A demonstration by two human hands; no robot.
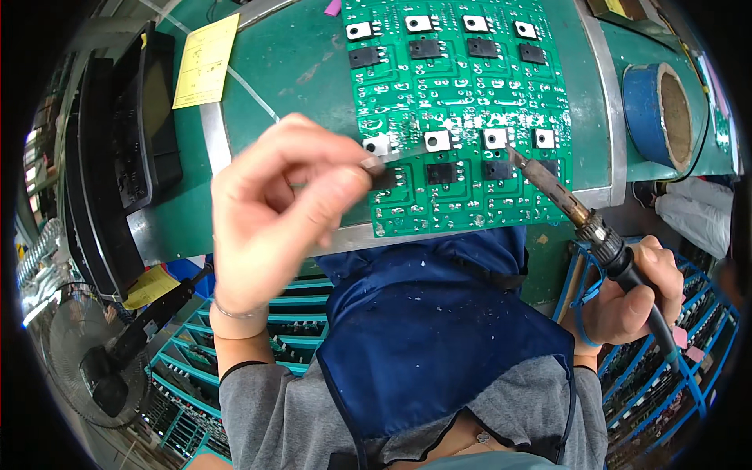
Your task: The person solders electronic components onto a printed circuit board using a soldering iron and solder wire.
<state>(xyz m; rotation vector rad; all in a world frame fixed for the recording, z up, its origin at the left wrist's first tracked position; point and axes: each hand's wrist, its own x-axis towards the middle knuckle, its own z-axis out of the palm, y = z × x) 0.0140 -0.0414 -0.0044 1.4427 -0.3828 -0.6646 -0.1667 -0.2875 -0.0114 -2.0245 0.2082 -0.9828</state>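
From my remote view, the green rectangular circuit board (pixel 462 210) lies on the green-topped bench (pixel 294 47), reaching its near edge. My right hand (pixel 636 305) has a firm grip on the black-handled soldering iron (pixel 605 241), its tip over the near row's third white, holed component (pixel 494 139). My left hand's (pixel 262 200) fingertips are pinched, apparently on a thin silvery strand (pixel 254 92), though blurred. Both visible rows carry their white and black parts, so I judge placement done there; soldering looks underway, but I cannot tell which joints remain.
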